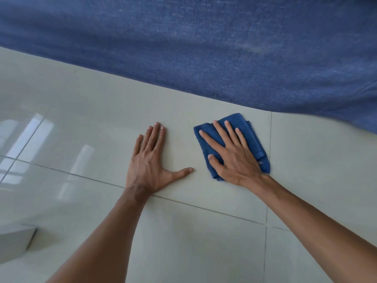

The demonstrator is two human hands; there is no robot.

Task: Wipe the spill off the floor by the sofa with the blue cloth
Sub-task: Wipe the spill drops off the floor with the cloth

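A folded blue cloth [251,135] lies flat on the pale glossy floor tiles [102,111], close to the base of the blue fabric sofa [204,48]. My right hand [232,156] presses down on the cloth with fingers spread, palm covering its near half. My left hand [151,160] rests flat on the bare tile to the left of the cloth, fingers together and thumb stretched toward it, holding nothing. No spill is plain to see on the tiles around the cloth.
The sofa front fills the whole top of the view and runs down to the right. Grout lines cross the floor under my forearms. A white object's corner [14,242] sits at the lower left. Window light reflects off the tiles at the left.
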